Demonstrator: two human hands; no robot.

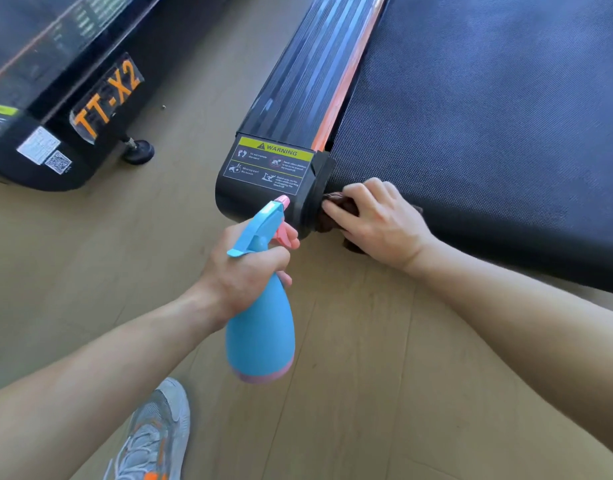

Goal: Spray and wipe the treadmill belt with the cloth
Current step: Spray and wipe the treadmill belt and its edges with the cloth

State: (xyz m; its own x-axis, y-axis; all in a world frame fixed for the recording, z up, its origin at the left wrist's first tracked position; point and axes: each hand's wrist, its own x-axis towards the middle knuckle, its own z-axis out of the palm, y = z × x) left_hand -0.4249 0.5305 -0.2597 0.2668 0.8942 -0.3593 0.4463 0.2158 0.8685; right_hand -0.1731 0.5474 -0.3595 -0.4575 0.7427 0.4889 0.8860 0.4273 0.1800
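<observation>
The dark treadmill belt [488, 109] fills the upper right. At its rear left corner my right hand [377, 220] holds a brown cloth [336, 209] bunched against the belt's end, next to the black end cap. Most of the cloth is hidden under the hand. My left hand [242, 271] grips the neck of a blue spray bottle [263, 327], with a finger on its pink trigger. The pink nozzle points toward the end cap, just left of the cloth.
The treadmill's ribbed side rail [308, 81] with an orange stripe and a yellow warning label [274, 164] runs along the belt's left. A second treadmill [56, 109] marked TT-X2 stands at the left. Wooden floor [367, 375] lies below, with my grey shoe [156, 434].
</observation>
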